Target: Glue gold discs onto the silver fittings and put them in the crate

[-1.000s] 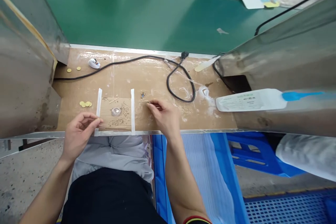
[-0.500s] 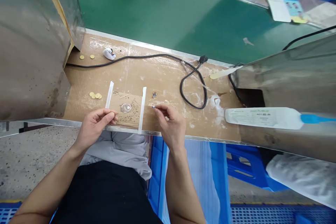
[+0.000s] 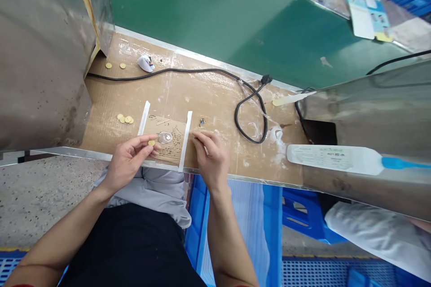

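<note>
My left hand (image 3: 130, 158) pinches a small round yellow disc (image 3: 151, 143) between thumb and fingertips, over the near left part of a taped-down cardboard piece (image 3: 158, 123). Close to those fingers, a clear shallow dish (image 3: 165, 137) lies on that cardboard, with a thin wooden stick (image 3: 164, 121) behind it. My right hand (image 3: 213, 159) is closed in a pinch just right of the right tape strip (image 3: 186, 140); whatever its fingertips hold is too hidden to name. Beyond it sits a tiny blue and metallic piece (image 3: 202, 122). Several more yellow discs (image 3: 127, 119) lie left of the cardboard.
A black cable (image 3: 188, 70) crosses the bench and loops at the right. A white glue bottle (image 3: 333, 159) with a blue nozzle lies at the right. A small white figure (image 3: 146, 63) stands at the back left. Metal walls (image 3: 43, 54) flank both sides.
My left hand has turned so the yellow disc's face shows. My right hand has moved slightly left, toward the tape, and the small bluish thing at its fingertips no longer shows. The view has shifted slightly.
</note>
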Tool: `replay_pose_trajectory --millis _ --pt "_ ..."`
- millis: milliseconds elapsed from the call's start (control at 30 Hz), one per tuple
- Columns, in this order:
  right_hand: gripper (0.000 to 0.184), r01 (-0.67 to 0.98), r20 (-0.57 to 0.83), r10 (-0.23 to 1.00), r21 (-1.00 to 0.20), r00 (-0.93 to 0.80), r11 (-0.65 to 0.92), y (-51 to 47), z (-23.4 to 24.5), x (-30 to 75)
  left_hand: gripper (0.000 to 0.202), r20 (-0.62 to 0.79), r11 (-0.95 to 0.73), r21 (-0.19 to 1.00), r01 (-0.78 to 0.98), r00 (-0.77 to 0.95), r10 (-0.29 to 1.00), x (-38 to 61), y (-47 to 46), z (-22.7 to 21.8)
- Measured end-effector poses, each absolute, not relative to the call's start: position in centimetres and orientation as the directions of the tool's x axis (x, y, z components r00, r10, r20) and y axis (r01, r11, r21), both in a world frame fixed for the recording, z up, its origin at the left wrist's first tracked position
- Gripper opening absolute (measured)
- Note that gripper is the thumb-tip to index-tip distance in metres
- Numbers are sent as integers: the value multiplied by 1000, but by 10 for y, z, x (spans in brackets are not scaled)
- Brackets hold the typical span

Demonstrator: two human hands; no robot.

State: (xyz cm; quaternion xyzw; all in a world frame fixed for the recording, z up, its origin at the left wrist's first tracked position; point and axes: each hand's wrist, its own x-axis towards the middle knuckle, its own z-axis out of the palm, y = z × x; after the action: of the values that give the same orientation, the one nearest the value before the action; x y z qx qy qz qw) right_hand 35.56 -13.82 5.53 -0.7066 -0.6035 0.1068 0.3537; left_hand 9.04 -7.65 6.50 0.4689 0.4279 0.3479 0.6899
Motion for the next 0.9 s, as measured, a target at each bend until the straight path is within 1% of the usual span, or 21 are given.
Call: replay_pose_trajectory --millis 100,167,333,433,600,900 --pt "16 630 325 878 -776 352 35 -139 62 339 41 -265 315 946 -69 393 881 90 -77 65" --pt "14 580 344 856 -812 385 65 -138 66 327 41 -265 310 949 -55 394 880 90 -78 64" --pt "15 611 353 864 -788 360 67 -132 68 307 42 -270 314 948 -45 402 875 89 -79 59" --pt "16 619 367 875 -778 317 102 -129 66 303 40 -268 312 949 -44 407 873 89 -80 58" --pt "25 640 399 878 -754 264 149 -129 65 303 38 -249 292 956 -43 412 877 88 -81 58" --pt "26 690 417 876 -709 242 147 -129 59 302 36 -246 297 953 -58 428 870 87 -82 57"
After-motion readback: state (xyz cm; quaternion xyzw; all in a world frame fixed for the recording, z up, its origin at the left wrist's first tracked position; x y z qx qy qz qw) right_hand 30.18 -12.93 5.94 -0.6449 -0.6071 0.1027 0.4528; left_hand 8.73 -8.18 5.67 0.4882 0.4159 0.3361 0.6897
